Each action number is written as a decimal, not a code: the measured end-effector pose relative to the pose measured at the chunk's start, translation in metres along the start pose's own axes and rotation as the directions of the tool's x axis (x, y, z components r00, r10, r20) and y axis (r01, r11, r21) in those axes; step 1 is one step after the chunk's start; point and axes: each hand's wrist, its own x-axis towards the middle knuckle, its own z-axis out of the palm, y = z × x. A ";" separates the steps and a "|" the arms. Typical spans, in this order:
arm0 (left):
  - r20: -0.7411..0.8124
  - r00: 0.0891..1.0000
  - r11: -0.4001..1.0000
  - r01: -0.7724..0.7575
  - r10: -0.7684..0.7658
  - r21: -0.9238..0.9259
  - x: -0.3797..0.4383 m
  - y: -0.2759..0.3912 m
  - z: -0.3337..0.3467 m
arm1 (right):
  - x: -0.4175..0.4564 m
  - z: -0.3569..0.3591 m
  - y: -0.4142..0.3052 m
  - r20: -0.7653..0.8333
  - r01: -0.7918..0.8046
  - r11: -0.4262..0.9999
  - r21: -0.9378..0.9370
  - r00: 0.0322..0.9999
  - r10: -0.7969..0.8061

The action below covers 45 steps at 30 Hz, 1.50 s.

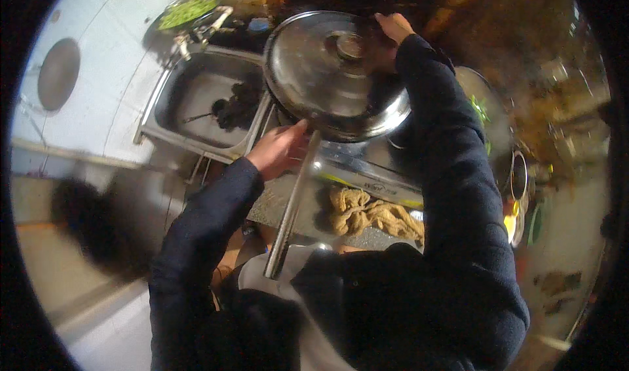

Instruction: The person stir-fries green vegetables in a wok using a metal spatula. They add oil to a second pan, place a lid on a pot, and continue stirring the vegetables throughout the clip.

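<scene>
A large lidded metal pan with a long handle (pixel 290 214) is before me; the handle points back towards my body. Its shiny domed lid (pixel 304 71) has a round knob (pixel 350 46) on top. My left hand (pixel 282 150) is at the near left rim, by the root of the handle, fingertips at the edge; its grip is partly hidden. My right hand (pixel 394 27) is at the far right rim, fingers partly out of sight behind the lid. Below the pan shows a gas stove (pixel 373 182).
On the left is a steel sink (pixel 196 147) with a dark object (pixel 236 108) in it. Behind it are taps (pixel 216 24) and a dish of green food (pixel 186 13). A tan cloth (pixel 351 214) lies in front of the stove. Bowls (pixel 518 174) and greens (pixel 479 108) are at right.
</scene>
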 end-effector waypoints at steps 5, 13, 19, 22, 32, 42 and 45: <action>-0.059 0.998 0.979 -0.008 -0.005 -0.206 0.005 0.001 0.014 | 0.050 0.037 0.010 0.190 -0.050 0.966 0.252 0.982 0.001; -0.155 0.987 0.972 0.002 -0.040 -0.234 -0.004 0.030 0.038 | 0.070 0.032 0.043 0.344 0.110 0.928 0.357 0.908 -0.240; -0.176 0.984 0.980 -0.017 -0.019 -0.198 -0.029 0.044 0.027 | 0.077 0.022 0.037 0.255 0.301 0.942 0.147 0.909 -0.330; -0.140 0.989 0.923 -0.097 0.047 -0.373 -0.053 0.029 0.002 | 0.048 0.013 -0.022 0.331 0.063 0.927 0.370 0.923 -0.195; -0.281 0.956 0.978 0.032 -0.090 -0.204 -0.167 0.009 -0.103 | -0.012 0.085 -0.194 0.289 -0.018 0.860 0.509 0.945 -0.151; -0.311 0.918 0.934 0.138 -0.245 -0.328 -0.209 -0.039 -0.255 | -0.064 0.252 -0.308 0.334 -0.231 0.798 0.556 0.942 0.039; -0.285 0.924 0.937 0.165 -0.257 -0.309 -0.194 -0.036 -0.297 | -0.043 0.310 -0.294 0.380 -0.255 0.809 0.530 0.924 0.042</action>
